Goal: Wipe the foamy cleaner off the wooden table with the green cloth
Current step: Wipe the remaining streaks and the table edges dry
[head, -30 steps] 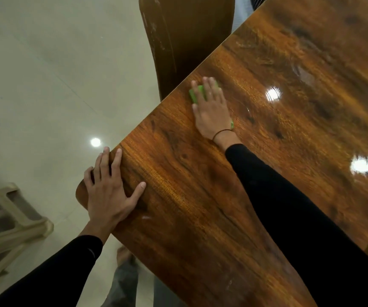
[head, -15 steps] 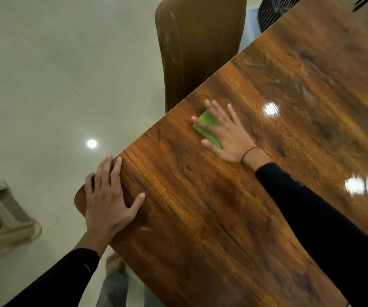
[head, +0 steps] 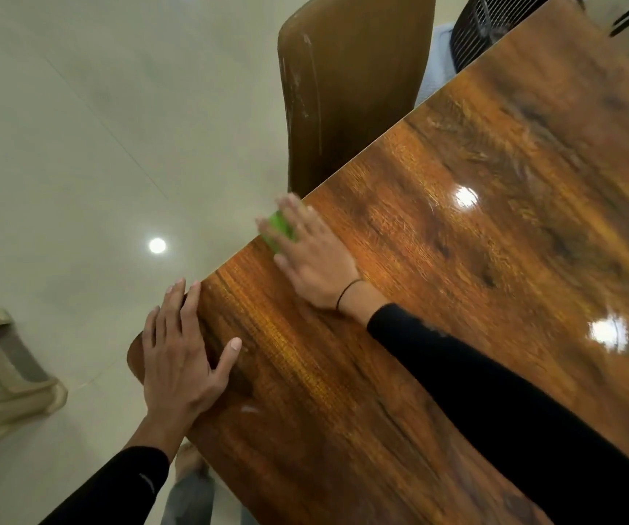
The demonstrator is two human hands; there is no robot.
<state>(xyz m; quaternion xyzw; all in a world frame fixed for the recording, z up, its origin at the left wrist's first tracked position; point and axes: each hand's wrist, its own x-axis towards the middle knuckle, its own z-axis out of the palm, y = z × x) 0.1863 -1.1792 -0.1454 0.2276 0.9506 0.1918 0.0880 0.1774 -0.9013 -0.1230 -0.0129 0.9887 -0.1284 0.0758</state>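
The small green cloth [head: 279, 227] is pressed at the edge of the glossy wooden table [head: 457, 297] by the flat, spread right hand [head: 313, 259], presumably to sweep cleaner off; the near corner is steadied by the splayed left hand [head: 180, 358].

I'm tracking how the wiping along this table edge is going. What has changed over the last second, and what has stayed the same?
The right hand slid the green cloth under its flat fingers along the wooden table's edge, away from the chair and closer to the left hand. Nothing was picked up or let go. The left hand stayed flat on the table's near corner.
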